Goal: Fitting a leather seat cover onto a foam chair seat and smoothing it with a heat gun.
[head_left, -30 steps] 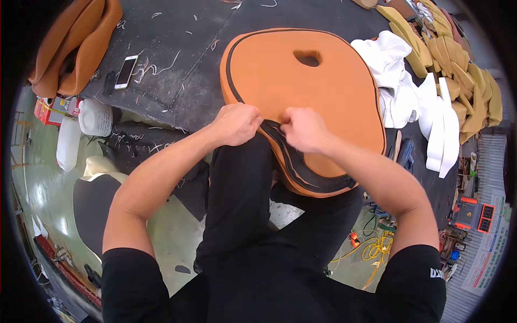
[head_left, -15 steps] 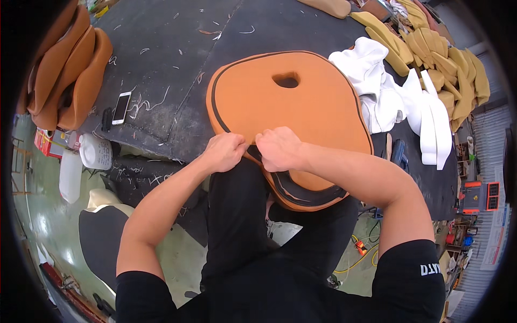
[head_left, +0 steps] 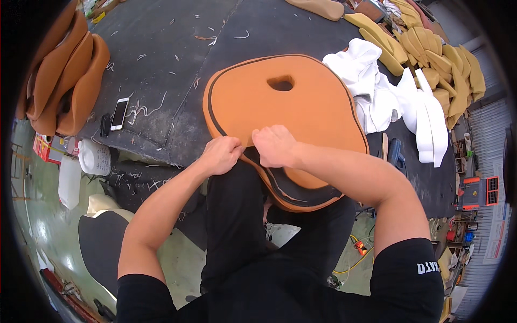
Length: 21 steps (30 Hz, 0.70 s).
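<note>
An orange cushioned seat pad (head_left: 301, 105) with a black border and a small oval hole lies on the dark worktable (head_left: 161, 64), its near end hanging over the table's front edge. My left hand (head_left: 222, 155) and my right hand (head_left: 273, 145) sit side by side on the pad's near rim. Both pinch the edge of the orange cover where it meets the black band. My thumbs and fingers are curled tight on that edge.
A phone (head_left: 119, 113) lies on the table's left part among scattered trimmings. Stacked orange seat shells (head_left: 64, 81) stand at the far left. White fabric (head_left: 377, 86) and yellow foam pieces (head_left: 447, 64) lie to the right. White jugs (head_left: 81, 167) sit on the floor below.
The view has shifted and the pad now sits lower and closer. My hands have moved together along the near rim, still gripping the cover's edge.
</note>
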Each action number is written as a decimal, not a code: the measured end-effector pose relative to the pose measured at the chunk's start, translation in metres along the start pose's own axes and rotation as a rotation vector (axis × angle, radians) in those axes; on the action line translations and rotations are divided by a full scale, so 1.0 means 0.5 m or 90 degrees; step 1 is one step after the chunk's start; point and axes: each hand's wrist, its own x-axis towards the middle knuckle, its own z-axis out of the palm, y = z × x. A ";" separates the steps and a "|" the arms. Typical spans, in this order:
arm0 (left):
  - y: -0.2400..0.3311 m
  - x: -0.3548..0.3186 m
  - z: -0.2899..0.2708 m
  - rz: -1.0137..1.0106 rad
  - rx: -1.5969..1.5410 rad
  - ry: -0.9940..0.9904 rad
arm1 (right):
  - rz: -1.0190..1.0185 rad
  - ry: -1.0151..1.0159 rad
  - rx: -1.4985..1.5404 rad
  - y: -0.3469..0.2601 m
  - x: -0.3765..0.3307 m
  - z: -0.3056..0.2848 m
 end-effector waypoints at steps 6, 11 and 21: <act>0.003 0.005 -0.005 0.005 -0.004 -0.013 | -0.101 -0.103 -0.189 0.022 0.006 -0.031; 0.001 0.002 -0.005 0.003 -0.032 -0.013 | -0.118 -0.331 -0.212 0.017 0.052 -0.069; 0.006 0.006 -0.006 0.003 -0.018 -0.027 | -0.157 -0.382 -0.274 0.040 0.077 -0.064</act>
